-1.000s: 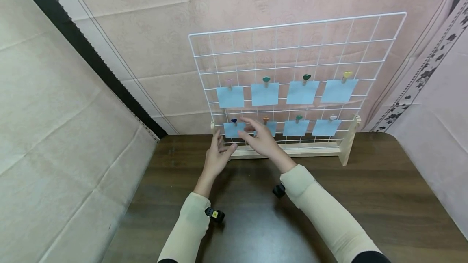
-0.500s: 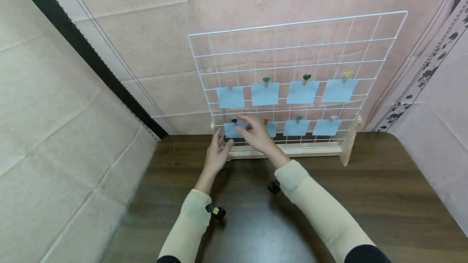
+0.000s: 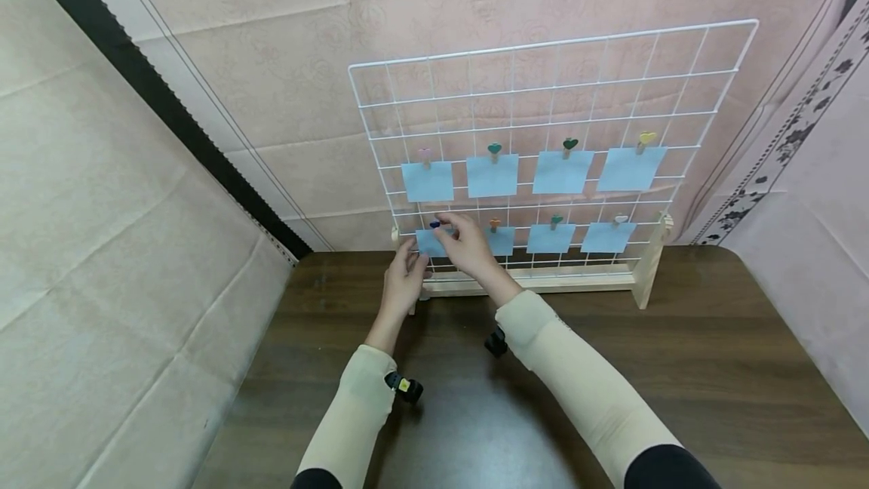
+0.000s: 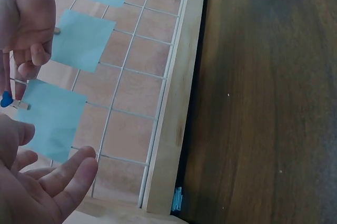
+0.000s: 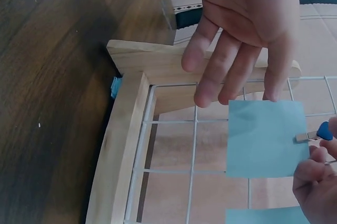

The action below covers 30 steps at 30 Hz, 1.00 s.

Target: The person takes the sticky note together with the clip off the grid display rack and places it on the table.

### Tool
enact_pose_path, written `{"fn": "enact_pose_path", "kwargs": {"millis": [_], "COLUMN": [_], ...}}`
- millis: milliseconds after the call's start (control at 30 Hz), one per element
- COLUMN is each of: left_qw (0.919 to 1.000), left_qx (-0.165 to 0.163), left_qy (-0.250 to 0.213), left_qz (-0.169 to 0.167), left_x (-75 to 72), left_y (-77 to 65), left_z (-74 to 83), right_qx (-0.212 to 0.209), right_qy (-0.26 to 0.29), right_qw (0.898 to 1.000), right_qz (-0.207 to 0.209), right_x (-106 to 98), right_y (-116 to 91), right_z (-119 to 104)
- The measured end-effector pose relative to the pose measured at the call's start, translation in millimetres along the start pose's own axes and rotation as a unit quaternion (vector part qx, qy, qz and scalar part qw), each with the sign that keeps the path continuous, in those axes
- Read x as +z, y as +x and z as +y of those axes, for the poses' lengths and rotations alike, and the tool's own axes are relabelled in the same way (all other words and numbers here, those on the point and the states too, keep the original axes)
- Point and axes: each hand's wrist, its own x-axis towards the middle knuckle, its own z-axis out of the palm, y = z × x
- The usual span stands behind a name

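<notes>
A white wire grid (image 3: 543, 85) stands upright in a wooden base (image 3: 563, 279). Blue paper notes hang on it in two rows, each under a small heart-topped clothespin. At the lower left, a blue-heart clothespin (image 5: 310, 135) holds one blue note (image 5: 266, 140). My right hand (image 3: 470, 249) is at this clothespin, thumb and index finger on either side of the heart; whether they touch it is unclear. My left hand (image 3: 403, 285) is at the note's left edge, fingers extended, a fingertip at the paper in the right wrist view. Nothing is gripped in the left hand.
Beside the right hand hangs a note (image 3: 501, 241) under an orange-heart clothespin (image 3: 494, 224). The grid stands at the back of a dark wooden table (image 3: 462, 413), before a pale cloth backdrop (image 3: 271, 21). A blue scrap (image 4: 177, 199) shows by the base.
My right hand has moved left and slightly down to the blue-heart clothespin. The left hand has shifted only slightly beside the note.
</notes>
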Motion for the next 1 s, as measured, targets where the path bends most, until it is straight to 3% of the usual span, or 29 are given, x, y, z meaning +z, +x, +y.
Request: {"fn": "enact_pose_path", "kwargs": {"millis": [167,433,767,1000], "left_qw": [0.9994,0.9969,0.9950,0.9949], "left_qx": [-0.013,0.003,0.018,0.020], "left_qy": [-0.007,-0.005,-0.004,0.006], "left_qz": [0.031,0.078,0.098,0.098], "left_x": [6.9,14.1,15.6,16.6], "left_y": [2.4,5.9,7.8,5.2], "left_z": [1.0,3.9,2.5,1.5], "right_qx": [-0.003,-0.030,-0.037,-0.035], "right_qy": [-0.001,-0.012,-0.015,0.013], "right_qw": [1.000,0.999,0.996,0.995], "right_qz": [0.015,0.029,0.075,0.092], "right_x": [3,4,11,14], "right_y": [2,7,10,8], "right_z": [2,2,3,4]}}
